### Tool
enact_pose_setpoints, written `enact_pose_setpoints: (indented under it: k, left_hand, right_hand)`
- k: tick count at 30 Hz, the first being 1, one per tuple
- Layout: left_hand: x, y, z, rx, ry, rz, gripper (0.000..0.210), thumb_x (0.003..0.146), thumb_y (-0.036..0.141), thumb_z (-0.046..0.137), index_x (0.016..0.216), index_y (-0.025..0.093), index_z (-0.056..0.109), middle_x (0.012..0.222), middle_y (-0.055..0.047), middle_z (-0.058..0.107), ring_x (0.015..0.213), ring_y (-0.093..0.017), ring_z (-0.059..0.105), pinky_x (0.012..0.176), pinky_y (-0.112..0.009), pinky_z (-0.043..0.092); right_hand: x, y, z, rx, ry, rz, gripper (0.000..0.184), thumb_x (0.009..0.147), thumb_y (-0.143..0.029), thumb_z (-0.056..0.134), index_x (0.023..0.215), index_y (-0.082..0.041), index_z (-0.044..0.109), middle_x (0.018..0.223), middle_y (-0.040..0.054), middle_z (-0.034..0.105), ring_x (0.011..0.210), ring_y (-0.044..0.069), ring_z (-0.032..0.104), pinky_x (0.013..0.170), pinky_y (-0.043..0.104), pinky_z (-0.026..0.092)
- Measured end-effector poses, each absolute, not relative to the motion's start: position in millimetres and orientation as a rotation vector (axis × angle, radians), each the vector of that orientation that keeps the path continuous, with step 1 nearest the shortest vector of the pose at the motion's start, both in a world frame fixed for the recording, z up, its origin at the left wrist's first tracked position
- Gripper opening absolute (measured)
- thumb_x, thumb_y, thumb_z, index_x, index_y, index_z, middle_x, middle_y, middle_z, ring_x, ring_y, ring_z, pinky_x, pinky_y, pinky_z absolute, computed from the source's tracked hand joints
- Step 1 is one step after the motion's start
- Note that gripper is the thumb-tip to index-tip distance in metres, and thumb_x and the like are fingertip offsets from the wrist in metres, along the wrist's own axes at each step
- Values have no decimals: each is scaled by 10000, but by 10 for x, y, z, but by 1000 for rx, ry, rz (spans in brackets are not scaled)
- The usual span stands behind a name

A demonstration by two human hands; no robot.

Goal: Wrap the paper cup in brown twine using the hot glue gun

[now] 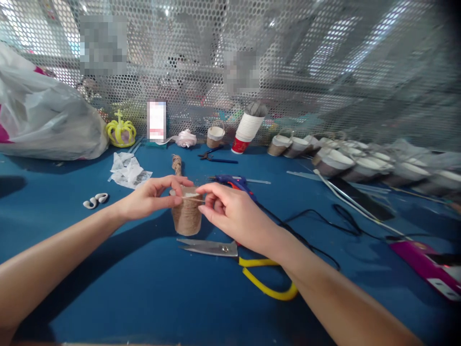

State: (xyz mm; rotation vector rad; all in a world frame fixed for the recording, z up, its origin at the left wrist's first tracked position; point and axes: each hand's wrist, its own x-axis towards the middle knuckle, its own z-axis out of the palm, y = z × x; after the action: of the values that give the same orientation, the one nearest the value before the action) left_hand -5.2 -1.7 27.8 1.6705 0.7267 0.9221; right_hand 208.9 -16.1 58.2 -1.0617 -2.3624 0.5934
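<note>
A small paper cup wrapped in brown twine (187, 222) stands upright on the blue table in front of me. My left hand (154, 194) is closed at its upper left, fingers over the rim and thumb against the front near the top. A strand of twine (193, 198) runs across the cup front below the rim, and my right hand (226, 209) pinches its right end. Just behind the cup lies a bundle of twine (176, 165). Scissors with yellow handles (216, 248) lie in front, partly under my right forearm. A blue glue gun (230, 180) rests behind my right hand.
Many finished-looking cups (334, 163) line the back right. Stacked white cups (248, 127), pliers (218, 157), a phone (157, 121) and a yellow crown-shaped basket (121, 130) stand or lie behind. A plastic bag (50, 115) fills the left. A purple power strip (425, 264) and black cords lie right.
</note>
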Motion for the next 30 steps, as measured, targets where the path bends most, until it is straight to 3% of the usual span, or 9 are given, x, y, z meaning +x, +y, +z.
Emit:
enact_pose_setpoints:
  k: [7, 24, 30]
  left_hand:
    - [-85, 10, 251, 1615, 694, 877, 127, 759, 267, 645, 770, 146, 604, 1276, -104, 507, 1211, -288, 427, 1023, -448, 277]
    - [-137, 69, 173, 1318, 546, 799, 66, 714, 209, 689, 726, 156, 651, 1262, -55, 542, 1107, -254, 519, 933, -392, 370]
    - [-141, 74, 193, 1355, 591, 800, 50, 733, 206, 671, 729, 161, 652, 1251, -53, 554, 1101, -244, 523, 920, -382, 371]
  right_hand:
    - [2087, -167, 630, -1114, -2312, 579, 122, 769, -176, 530, 890, -179, 515, 710, -6, 567, 540, 79, 499, 521, 209, 423]
    - [2112, -147, 631, -1037, -2180, 536, 106, 773, -139, 505, 866, -170, 543, 704, -8, 573, 553, 79, 497, 525, 207, 448]
    - [2141, -73, 623, -965, -2144, 393, 82, 811, -155, 504, 834, -182, 578, 814, 25, 621, 688, 117, 575, 624, 248, 489]
